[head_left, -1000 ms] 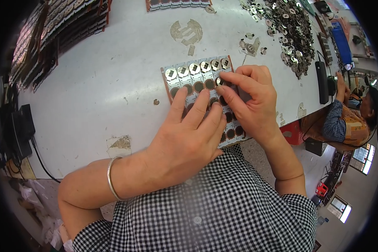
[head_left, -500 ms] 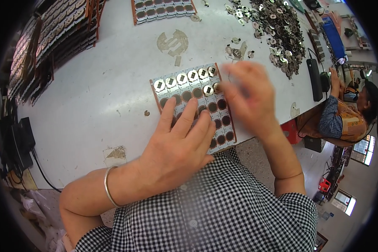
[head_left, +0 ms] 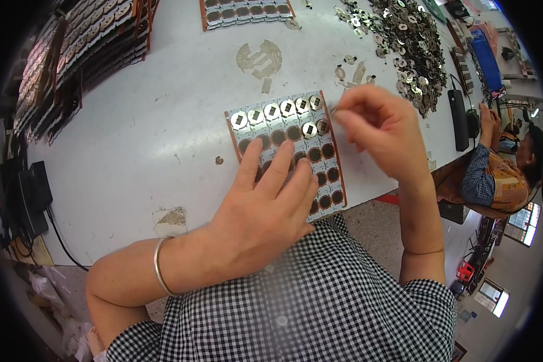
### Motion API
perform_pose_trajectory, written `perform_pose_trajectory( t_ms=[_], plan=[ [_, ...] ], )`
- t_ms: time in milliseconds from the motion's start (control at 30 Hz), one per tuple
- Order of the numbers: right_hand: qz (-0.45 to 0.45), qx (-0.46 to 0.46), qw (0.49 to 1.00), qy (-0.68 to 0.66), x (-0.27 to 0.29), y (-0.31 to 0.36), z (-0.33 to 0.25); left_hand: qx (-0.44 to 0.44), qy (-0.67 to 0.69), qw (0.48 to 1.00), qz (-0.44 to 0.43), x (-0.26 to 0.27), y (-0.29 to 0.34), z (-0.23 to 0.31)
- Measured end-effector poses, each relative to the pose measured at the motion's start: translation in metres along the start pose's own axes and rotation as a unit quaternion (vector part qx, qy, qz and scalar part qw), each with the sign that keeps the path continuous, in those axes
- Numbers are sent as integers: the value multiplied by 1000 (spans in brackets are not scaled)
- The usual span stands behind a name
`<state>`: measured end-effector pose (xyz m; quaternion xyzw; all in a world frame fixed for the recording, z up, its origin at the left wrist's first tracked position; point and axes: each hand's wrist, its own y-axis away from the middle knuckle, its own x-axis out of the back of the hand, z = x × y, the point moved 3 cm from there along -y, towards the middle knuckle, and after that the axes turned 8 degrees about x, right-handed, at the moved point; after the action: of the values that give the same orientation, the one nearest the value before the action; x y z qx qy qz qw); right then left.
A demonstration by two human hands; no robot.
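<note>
- Tray (head_left: 330,158): flat rectangular panel with brown edges and a grid of round sockets. It sits near the front edge of the white table (head_left: 145,139), directly ahead of us and slightly skewed.
- Top row and part of the second row carry silver metal discs (head_left: 272,111) with dark square centre holes. The remaining sockets show dark brown and empty.
- Our left hand (head_left: 265,211) lies flat on the lower left part of the tray, fingers spread apart and pressing down, gripping nothing. There is a silver bangle (head_left: 157,273) on that wrist.
- Our right hand (head_left: 380,130) hovers just beside the tray's top right corner, fingertips pinched together. We cannot tell whether a disc sits in the pinch.
- A pile of loose discs (head_left: 413,45) lies at the far right of the table, well apart from the tray.
- A second tray (head_left: 247,12) sits at the far edge, and stacked trays (head_left: 78,54) are on the far left.
- Another person (head_left: 495,175) is seated at right.
</note>
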<state>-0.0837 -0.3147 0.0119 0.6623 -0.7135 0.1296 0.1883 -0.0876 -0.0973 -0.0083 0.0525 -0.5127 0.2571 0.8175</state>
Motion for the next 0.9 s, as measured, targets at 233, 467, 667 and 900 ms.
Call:
perform_pose_trajectory(
  t_ms=[233,467,667,900],
  plan=[
    [-104,135,979,113,-25,-7,-10,19,-4,1000,10,-2,2,4],
    [-90,174,966,168,-37,-11,-15,18,-34,999,23,-6,5,5],
    [-70,199,953,218,-44,-4,-19,13,-46,998,36,-7,5,5],
    [30,191,954,230,-50,14,1,10,-65,997,45,-10,10,8]
  ],
)
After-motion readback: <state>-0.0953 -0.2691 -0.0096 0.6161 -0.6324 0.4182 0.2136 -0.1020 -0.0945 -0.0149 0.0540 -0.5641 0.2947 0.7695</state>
